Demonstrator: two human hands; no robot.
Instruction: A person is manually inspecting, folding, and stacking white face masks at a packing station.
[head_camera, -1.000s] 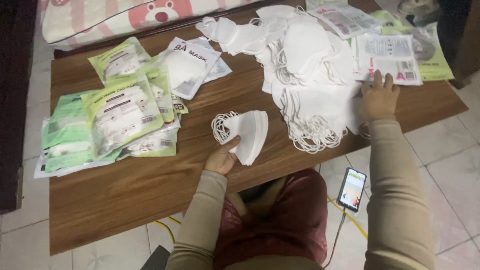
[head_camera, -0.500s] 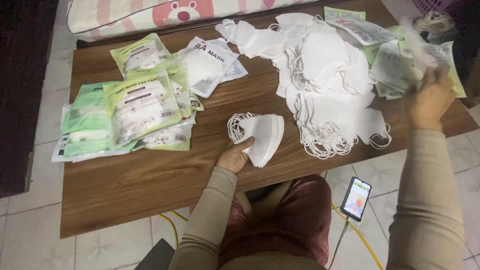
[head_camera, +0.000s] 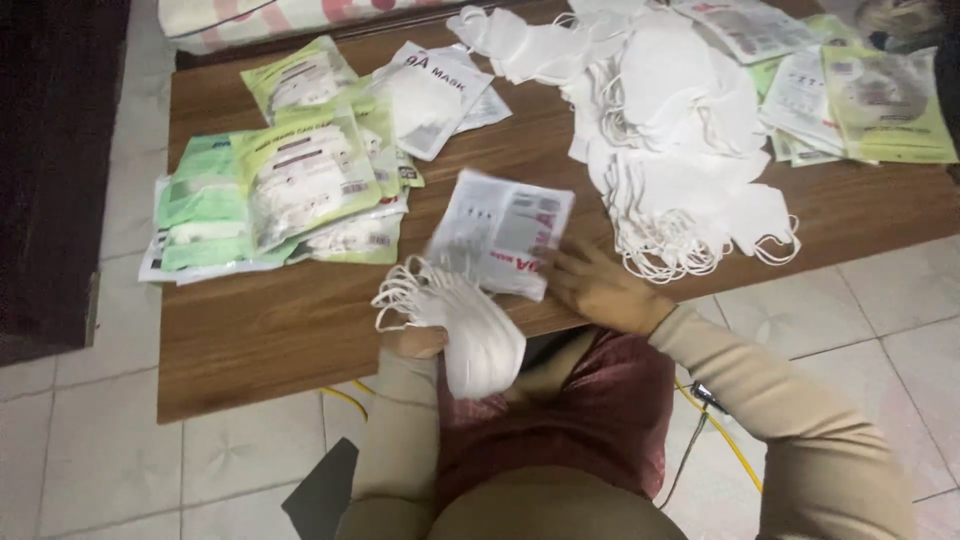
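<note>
White masks (head_camera: 680, 150), green-and-white packets (head_camera: 270, 190), brown wooden table (head_camera: 260, 330).

Right hand (head_camera: 600, 290) back from far pile — now apparently holding white pouch (head_camera: 503, 232).

A low wooden table (head_camera: 260, 340) with a brown grain top stands on a floor of pale square tiles (head_camera: 90, 450) with grey grout lines. Dark wooden furniture (head_camera: 50, 170) rises along the left edge, and a striped pink-and-cream cushion (head_camera: 260, 15) lies just beyond the table's far side. A yellow cable (head_camera: 735, 450) trails across the tiles on the right, under dim, even indoor light.
</note>
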